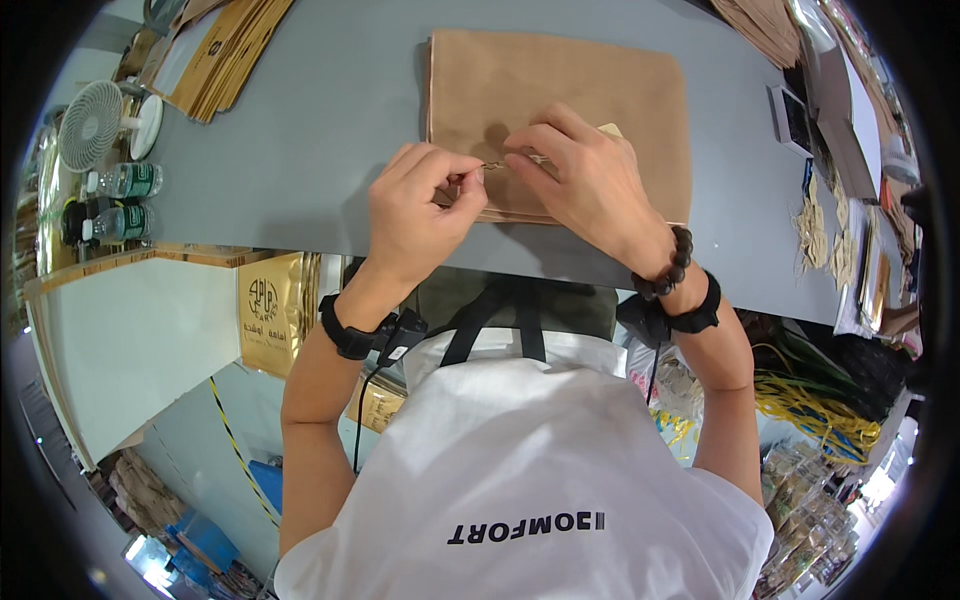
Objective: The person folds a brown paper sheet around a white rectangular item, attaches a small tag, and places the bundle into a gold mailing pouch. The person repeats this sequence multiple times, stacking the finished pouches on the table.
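A folded tan cloth lies on the grey table, its near edge close to the table's front edge. Above its near part, my left hand pinches one end of a thin twisted cord between thumb and fingertips. My right hand is at the cord's other side, thumb and forefinger around it, over the cloth. A small cream tag shows partly behind the right hand's knuckles. How the cord joins the tag or cloth is hidden by my fingers.
At the left stand a white fan and plastic bottles, below a stack of printed gold-brown packets. On the right lie a phone-like device in a white frame, bunches of corded tags and a white box.
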A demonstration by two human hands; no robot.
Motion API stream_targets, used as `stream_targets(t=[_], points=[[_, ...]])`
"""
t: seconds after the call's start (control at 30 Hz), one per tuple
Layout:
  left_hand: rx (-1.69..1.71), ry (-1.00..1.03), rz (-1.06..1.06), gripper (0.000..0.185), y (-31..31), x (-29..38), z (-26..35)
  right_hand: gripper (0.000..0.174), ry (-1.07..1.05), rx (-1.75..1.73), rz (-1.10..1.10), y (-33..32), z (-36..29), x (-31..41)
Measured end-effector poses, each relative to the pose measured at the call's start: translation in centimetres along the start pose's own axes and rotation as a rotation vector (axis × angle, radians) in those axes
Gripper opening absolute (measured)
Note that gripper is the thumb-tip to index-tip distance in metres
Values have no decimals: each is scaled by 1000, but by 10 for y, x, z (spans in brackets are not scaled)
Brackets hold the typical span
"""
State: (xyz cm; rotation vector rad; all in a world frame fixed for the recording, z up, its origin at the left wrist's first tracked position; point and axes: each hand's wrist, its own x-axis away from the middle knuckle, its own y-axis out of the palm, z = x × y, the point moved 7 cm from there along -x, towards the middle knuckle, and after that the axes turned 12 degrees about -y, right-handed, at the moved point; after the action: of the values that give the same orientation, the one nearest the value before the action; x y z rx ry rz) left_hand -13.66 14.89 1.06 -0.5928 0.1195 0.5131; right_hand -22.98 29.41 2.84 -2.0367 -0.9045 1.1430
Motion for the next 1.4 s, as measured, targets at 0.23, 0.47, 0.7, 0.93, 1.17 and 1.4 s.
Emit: stream_targets(t=[0.23,0.47,0.7,0.93,1.17,1.4], points=[[433,-472,-169,10,-1,6,-39,22,-271,147,176,7,-39,11],[128,-284,-221,13,-25,2,-37,13,-34,-162,137,19,-19,10],[-122,25,-242,16,-30,12,-33,8,160,-356,9,32,-9,8],[-102,88,-200,10,-29,10,-34,7,117,-339,-78,41,-8,1],[-101,107,-181,11,-27,7,-34,7,16,-281,-164,55,-14,-9],[149,-212,-167,9,-25,8,-51,7,81,-394,-115,63,-9,-10]])
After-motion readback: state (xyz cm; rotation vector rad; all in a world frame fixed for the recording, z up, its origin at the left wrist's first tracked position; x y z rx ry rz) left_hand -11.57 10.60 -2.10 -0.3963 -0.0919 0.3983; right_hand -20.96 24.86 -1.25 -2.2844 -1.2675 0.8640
